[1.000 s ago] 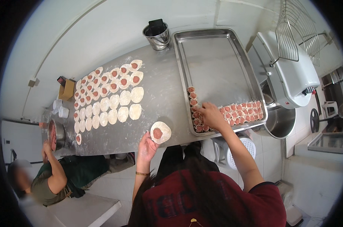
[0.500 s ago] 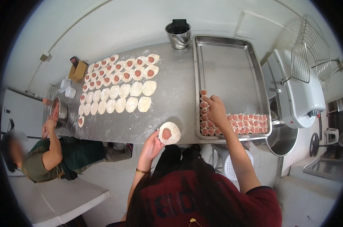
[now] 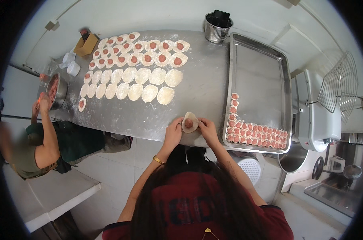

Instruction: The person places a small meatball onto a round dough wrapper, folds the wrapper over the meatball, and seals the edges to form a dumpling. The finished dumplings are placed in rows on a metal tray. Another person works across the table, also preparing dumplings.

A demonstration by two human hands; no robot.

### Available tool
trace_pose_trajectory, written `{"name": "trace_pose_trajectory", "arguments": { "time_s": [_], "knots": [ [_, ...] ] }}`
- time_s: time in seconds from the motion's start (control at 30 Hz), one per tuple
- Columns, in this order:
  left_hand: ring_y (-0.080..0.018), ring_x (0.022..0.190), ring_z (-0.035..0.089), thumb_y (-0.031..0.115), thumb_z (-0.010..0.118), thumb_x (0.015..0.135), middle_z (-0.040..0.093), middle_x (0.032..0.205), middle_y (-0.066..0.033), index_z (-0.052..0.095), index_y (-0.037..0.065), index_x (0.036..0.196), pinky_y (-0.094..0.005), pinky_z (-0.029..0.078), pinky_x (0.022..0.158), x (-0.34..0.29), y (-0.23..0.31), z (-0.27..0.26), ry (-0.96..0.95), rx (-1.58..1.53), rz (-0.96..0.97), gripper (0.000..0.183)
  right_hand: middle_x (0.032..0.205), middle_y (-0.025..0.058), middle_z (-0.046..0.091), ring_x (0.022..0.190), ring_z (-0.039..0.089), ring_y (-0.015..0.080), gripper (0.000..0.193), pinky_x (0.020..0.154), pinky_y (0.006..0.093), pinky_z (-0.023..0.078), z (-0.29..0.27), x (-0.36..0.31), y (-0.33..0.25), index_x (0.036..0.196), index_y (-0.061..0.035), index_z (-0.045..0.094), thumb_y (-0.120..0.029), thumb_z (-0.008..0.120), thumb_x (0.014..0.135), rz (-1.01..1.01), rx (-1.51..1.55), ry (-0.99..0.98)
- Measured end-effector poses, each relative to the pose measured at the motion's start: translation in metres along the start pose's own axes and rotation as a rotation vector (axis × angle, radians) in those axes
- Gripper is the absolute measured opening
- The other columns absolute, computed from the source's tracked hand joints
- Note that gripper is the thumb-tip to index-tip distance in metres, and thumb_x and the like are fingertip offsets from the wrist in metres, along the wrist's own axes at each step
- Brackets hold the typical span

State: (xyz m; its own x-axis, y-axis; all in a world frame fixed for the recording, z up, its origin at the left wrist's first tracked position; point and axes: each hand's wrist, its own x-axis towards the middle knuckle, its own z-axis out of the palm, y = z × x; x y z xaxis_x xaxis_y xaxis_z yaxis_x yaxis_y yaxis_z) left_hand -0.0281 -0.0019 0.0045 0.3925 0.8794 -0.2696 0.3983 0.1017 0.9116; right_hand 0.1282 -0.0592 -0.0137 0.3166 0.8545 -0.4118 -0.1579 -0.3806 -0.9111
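Since our left fingers [image 3: 177, 122] and right fingers [image 3: 203, 122] pinch it, the pale round dough wrapper [image 3: 190, 115] seems steady. Pink meat [image 3: 189, 123] lies central

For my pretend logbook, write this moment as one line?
left hand: holds wrapper; right hand: at wrapper's edge; meat: on wrapper; tray: partly filled

Smooth, powder-dusted metal tabletop [image 3: 207, 76], glossy metal tray [image 3: 261, 80] along its right edge, shiny metal bucket [image 3: 216, 35] at its far edge, matt dough rounds [image 3: 165, 96], moist-looking filling [image 3: 189, 123]
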Motion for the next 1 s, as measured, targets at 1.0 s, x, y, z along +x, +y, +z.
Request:
{"name": "trace_pose_trajectory", "arguments": {
  "time_s": [1.0],
  "knots": [
    [-0.0155,0.086,0.061,-0.005,0.063,0.074,0.061,0.097,-0.0094,0.059,-0.001,0.091,-0.0264,0.052,0.072,0.003,0.005,-0.002,-0.027,-0.026,0.131,0.018,0.089,0.0108,0.062,0.078,0.062,0.0201,0.031,0.073,0.0292,0.05,-0.01,-0.009,-0.018,0.101,-0.0006,0.06,0.003,0.062,0.071,-0.349,-0.33,-0.025]
  ]
}}
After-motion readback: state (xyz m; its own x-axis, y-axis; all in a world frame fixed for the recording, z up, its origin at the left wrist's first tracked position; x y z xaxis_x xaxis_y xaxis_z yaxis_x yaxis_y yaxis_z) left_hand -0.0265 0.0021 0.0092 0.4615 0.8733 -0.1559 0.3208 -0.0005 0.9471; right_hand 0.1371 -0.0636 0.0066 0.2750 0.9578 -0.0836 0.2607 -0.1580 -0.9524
